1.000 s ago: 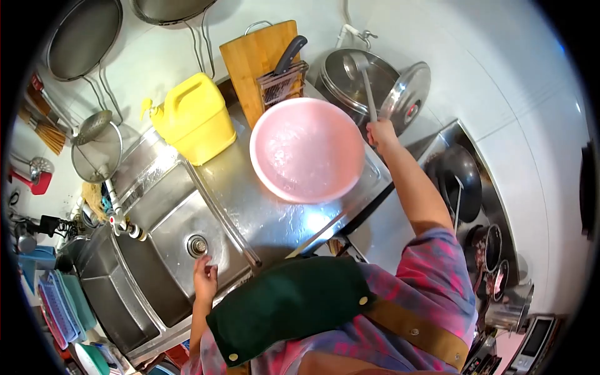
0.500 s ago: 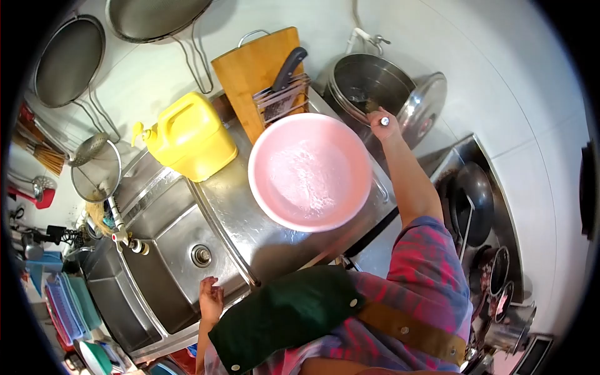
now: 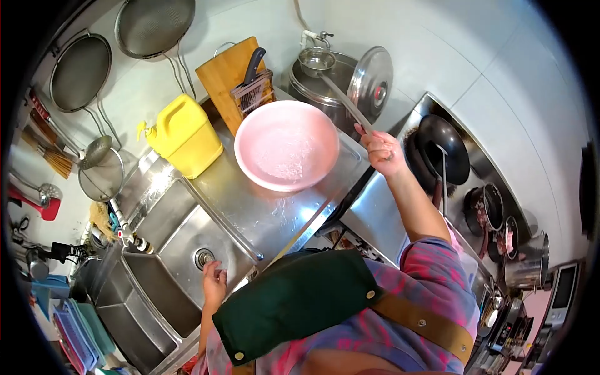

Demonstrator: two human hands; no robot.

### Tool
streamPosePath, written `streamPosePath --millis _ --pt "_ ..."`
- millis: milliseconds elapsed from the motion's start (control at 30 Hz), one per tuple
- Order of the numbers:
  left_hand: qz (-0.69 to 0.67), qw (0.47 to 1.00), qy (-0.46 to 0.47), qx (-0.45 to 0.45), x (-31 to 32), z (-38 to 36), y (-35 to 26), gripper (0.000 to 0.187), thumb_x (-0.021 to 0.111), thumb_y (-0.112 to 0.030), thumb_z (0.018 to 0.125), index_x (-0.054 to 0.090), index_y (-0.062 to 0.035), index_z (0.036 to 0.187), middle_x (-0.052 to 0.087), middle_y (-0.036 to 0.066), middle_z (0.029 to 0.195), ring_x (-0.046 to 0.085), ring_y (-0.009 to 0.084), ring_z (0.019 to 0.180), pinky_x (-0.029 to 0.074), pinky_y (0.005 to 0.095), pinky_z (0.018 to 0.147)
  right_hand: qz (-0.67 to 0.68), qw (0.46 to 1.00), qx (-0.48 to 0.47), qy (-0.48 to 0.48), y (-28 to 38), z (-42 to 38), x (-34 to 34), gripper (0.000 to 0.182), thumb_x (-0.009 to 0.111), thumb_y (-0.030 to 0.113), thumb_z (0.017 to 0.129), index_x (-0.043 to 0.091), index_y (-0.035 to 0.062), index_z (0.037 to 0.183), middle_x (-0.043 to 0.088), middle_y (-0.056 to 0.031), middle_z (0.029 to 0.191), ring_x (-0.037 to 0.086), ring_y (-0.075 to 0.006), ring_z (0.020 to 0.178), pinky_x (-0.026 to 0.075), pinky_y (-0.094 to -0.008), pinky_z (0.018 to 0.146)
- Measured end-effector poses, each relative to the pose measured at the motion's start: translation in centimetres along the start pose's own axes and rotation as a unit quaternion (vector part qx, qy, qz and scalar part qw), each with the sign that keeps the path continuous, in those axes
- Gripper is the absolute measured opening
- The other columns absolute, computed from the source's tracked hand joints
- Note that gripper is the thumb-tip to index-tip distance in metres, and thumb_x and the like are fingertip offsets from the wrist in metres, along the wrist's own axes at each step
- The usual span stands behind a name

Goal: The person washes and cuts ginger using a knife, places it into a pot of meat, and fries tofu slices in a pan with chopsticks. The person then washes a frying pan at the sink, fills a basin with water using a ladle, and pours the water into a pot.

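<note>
My right hand is closed round the end of a long-handled metal ladle. The ladle's bowl is raised over the mouth of a tall steel pot, and its contents, if any, cannot be made out. A steel lid leans upright against the pot's right side. Left of the pot, a pink basin on the steel counter holds clear, rippling water. My left hand hangs at the sink's near edge, its fingers loosely apart and holding nothing.
A yellow jug stands left of the basin. Behind it are a wooden cutting board and a knife rack with a black-handled knife. The sink lies left. A wok and several pots are at right.
My right hand has drawn back toward me and lifted the ladle, whose bowl was down inside the pot. The view has shifted. My left hand stays by the sink.
</note>
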State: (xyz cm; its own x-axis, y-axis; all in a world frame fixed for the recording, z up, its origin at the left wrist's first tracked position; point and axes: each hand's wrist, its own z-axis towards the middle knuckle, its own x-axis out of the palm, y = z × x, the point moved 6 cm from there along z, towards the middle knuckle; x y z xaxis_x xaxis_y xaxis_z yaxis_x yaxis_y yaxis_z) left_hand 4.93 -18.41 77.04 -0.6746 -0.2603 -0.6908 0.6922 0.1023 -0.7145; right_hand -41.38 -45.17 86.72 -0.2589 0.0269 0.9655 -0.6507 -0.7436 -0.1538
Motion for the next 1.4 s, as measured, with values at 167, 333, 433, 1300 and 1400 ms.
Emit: streamPosePath --millis 167,333,433,1300,1400 --pt "-0.008 0.999 0.031 0.039 0.9 1.0 -1.2 0.025 0.054 0.005 0.078 0.052 -0.0001 0.103 0.048 0.012 0.109 0.058 0.0175 0.071 0.048 0.0263 0.063 -0.104 0.993 -0.015 -0.056 -4.4 -6.7 1.0 0.038 0.039 0.008 0.090 0.035 0.0012 0.127 0.037 -0.0005 0.068 0.037 -0.0032 0.044 0.029 -0.0175 0.034" --pt "-0.003 0.997 0.059 0.051 1.8 2.5 -2.5 0.025 0.055 0.005 0.077 0.052 -0.0008 0.102 0.048 0.012 0.108 0.058 0.0172 0.071 0.047 0.0259 0.061 -0.236 0.958 -0.060 -0.152 -7.5 -11.9 -1.1 0.046 0.042 0.005 0.087 0.030 0.0058 0.131 0.037 -0.0016 0.068 0.037 -0.0047 0.043 0.029 -0.0197 0.032" --pt "-0.020 0.996 0.072 0.048 2.5 2.8 -2.8 0.025 0.055 0.005 0.077 0.053 -0.0007 0.101 0.049 0.012 0.109 0.058 0.0169 0.070 0.047 0.0251 0.060 -0.382 0.890 -0.079 -0.237 -8.8 -13.9 -1.8 0.048 0.047 0.003 0.083 0.033 0.0077 0.129 0.037 -0.0012 0.066 0.034 -0.0046 0.040 0.027 -0.0197 0.031" --pt "0.015 0.992 -0.048 -0.118 0.2 -2.8 -0.3 0.026 0.056 0.008 0.076 0.051 -0.0018 0.100 0.047 0.012 0.106 0.056 0.0157 0.066 0.046 0.0246 0.059 -0.575 0.640 -0.133 -0.491 24.7 18.8 -17.1 0.018 0.048 -0.002 0.074 0.041 0.0032 0.058 0.040 -0.0074 0.051 0.042 -0.0182 0.040 0.033 -0.0298 0.033" --pt "0.033 0.987 -0.057 -0.150 0.0 -4.5 -0.5 0.026 0.055 0.010 0.075 0.050 -0.0013 0.098 0.047 0.011 0.105 0.056 0.0157 0.067 0.047 0.0245 0.060 -0.384 0.786 -0.096 -0.475 24.7 20.3 -18.0 0.021 0.046 0.006 0.081 0.038 0.0055 0.062 0.037 -0.0036 0.050 0.041 -0.0134 0.039 0.035 -0.0237 0.033"
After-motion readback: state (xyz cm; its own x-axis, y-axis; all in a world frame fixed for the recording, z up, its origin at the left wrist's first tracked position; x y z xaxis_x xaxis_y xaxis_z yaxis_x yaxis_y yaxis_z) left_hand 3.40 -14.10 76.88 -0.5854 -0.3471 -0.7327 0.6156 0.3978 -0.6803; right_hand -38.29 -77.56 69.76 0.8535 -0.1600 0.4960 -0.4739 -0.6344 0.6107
